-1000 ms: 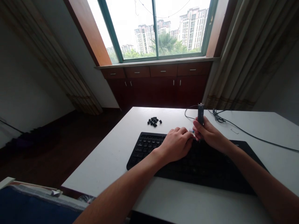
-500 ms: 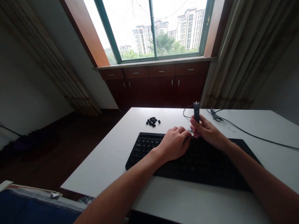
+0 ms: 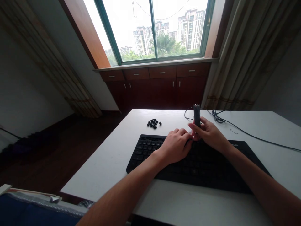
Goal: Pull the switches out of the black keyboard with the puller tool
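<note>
A black keyboard (image 3: 202, 166) lies on the white table (image 3: 113, 163). My left hand (image 3: 176, 146) rests on the keyboard's upper middle with its fingers curled, the fingertips at the top row of keys. My right hand (image 3: 208, 133) is closed round a dark upright tool (image 3: 197, 114), a keycap puller by the look of it, whose lower end stands at the keyboard's top edge beside my left fingertips. What my left fingers pinch, if anything, is hidden.
A small heap of loose black keycaps (image 3: 154, 122) lies on the table behind the keyboard's left end. A black cable (image 3: 246, 133) runs across the back right of the table. Beyond are wooden drawers, a window and curtains.
Both hands stay at the keyboard's top row. The tool in my right hand has tilted and shifted slightly left.
</note>
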Motion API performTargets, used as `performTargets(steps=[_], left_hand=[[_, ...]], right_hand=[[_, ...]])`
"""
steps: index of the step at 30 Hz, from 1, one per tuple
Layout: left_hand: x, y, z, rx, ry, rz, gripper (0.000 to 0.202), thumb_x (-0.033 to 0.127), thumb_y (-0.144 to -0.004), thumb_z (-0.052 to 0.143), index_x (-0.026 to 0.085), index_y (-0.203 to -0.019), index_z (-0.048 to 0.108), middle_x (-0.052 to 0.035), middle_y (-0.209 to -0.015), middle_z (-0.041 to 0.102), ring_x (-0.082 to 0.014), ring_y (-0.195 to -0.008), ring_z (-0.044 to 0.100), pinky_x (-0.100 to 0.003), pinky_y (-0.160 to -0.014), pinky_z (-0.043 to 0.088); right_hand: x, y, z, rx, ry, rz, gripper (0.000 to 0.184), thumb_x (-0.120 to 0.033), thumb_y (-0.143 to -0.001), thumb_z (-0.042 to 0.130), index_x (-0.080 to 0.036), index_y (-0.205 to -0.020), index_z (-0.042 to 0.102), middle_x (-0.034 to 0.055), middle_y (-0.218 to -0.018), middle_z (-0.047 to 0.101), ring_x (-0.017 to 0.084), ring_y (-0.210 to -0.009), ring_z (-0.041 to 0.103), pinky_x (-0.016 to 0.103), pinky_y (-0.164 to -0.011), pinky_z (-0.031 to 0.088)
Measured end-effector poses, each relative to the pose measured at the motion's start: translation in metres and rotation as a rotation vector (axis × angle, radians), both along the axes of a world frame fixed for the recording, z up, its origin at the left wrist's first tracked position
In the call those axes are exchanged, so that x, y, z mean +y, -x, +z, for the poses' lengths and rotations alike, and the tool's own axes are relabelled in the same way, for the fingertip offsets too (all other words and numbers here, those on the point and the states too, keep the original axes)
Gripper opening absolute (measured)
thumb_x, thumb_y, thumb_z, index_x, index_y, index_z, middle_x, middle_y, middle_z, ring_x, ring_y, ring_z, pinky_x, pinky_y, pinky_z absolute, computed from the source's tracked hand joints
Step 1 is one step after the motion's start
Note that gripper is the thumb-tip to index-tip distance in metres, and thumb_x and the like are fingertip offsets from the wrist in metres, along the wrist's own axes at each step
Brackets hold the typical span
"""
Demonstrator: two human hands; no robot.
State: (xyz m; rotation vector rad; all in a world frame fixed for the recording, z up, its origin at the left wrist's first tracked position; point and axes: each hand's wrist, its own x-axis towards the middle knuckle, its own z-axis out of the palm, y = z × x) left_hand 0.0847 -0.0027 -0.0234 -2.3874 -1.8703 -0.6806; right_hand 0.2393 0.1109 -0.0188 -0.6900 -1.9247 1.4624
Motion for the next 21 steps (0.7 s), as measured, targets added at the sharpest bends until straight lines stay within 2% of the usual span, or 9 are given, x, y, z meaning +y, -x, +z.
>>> performTargets(steps=[5,10,16,21], left_hand=[[0.000,-0.001,0.000,-0.004,-0.009,-0.002,0.022,0.029,-0.100,0.047,0.022,-0.113,0.064,-0.0069,-0.110,0.065,-0.0228,-0.099,0.060,-0.040,-0.092,0.051],[0.000,-0.001,0.000,-0.006,-0.008,0.000,0.022,0.029,-0.100,0.048,0.023,-0.113,0.065,-0.0070,-0.111,0.064,-0.0232,-0.100,0.060,-0.040,-0.091,0.051],[0.000,-0.001,0.000,-0.005,-0.009,-0.005,0.023,0.029,-0.100,0.047,0.022,-0.113,0.065,-0.0070,-0.110,0.064,-0.0235,-0.101,0.060,-0.040,-0.091,0.051],[0.000,-0.001,0.000,-0.012,-0.009,-0.009,0.023,0.029,-0.101,0.047,0.023,-0.115,0.064,-0.0071,-0.112,0.065,-0.0233,-0.101,0.060,-0.040,-0.092,0.051]], right_hand=[[0.000,-0.006,0.001,-0.066,-0.093,-0.132,0.041,-0.055,-0.080,0.076,-0.022,-0.092,0.057,0.0017,-0.069,0.071,0.017,-0.058,0.065,0.028,-0.056,0.055],[-0.001,-0.005,0.004,0.023,-0.046,-0.188,0.040,-0.056,-0.080,0.076,-0.021,-0.086,0.057,0.0016,-0.067,0.070,0.015,-0.057,0.065,0.026,-0.055,0.056],[0.000,-0.010,0.012,0.010,0.001,-0.365,0.046,-0.061,-0.074,0.079,-0.018,-0.076,0.063,0.0094,-0.070,0.073,0.023,-0.058,0.071,0.031,-0.049,0.060],[0.002,-0.012,0.014,0.092,0.011,-0.384,0.047,-0.065,-0.080,0.070,-0.019,-0.071,0.063,0.0094,-0.071,0.071,0.023,-0.064,0.070,0.033,-0.055,0.061]])
